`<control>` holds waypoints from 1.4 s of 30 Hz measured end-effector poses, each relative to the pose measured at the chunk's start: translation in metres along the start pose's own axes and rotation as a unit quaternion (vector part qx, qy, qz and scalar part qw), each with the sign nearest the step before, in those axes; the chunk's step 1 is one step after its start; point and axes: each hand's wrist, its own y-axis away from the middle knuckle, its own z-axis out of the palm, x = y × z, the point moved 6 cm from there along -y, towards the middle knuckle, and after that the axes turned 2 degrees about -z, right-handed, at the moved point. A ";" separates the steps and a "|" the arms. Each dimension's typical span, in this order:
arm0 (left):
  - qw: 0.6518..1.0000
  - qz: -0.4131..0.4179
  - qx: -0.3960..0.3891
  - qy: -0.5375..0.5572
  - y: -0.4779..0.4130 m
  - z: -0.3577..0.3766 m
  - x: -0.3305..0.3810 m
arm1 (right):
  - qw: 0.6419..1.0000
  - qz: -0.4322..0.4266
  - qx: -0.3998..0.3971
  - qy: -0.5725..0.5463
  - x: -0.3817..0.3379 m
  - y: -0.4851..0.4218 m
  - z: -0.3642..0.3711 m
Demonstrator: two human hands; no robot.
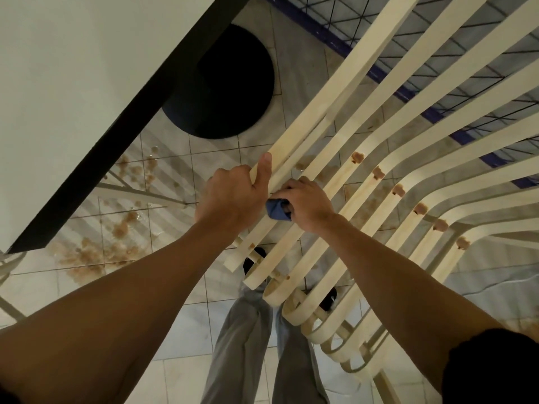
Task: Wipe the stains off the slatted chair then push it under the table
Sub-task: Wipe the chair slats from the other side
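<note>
Head view, looking down. Two bare forearms reached forward from the lower edge, the right one leaving a dark sleeve (495, 371); below them were grey trousers (248, 345) and a black shoe (253, 258) seen through the slats. The left hand (233, 196) gripped the outermost slat of the chair (347, 71), fingers curled round its edge and the thumb (264, 167) laid straight along the top. Just beside it, the right hand (306, 204) was closed on a bunched blue cloth (277, 211) and held it against the next slats, so that only a small fold showed below the knuckles. The cream chair stood directly in front of the person, to the right of the table (73, 83) and outside its black edge, with the rolled slat ends nearest the legs. Brown blobs (357, 157) sat in a row where the slats bent, one on each of several slats, with faint brown streaks running from them. On the tiled floor (186, 371), brown splashes (87, 255) lay beside and below the table edge. Farther off, the table's round black base (224, 91) rested on the tiles, and a dark wire grid (466, 68) with a blue border lay behind the far slats.
</note>
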 end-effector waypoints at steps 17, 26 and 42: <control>1.000 0.002 0.006 0.004 0.002 -0.002 0.002 | 0.998 -0.013 0.004 -0.056 -0.040 0.016 0.029; 1.000 0.004 0.007 0.008 0.001 0.000 0.001 | 0.989 0.045 0.054 -0.133 -0.096 0.048 0.070; 1.000 -0.002 0.010 -0.005 0.007 -0.005 0.005 | 0.963 0.176 0.139 -0.147 -0.037 0.031 0.041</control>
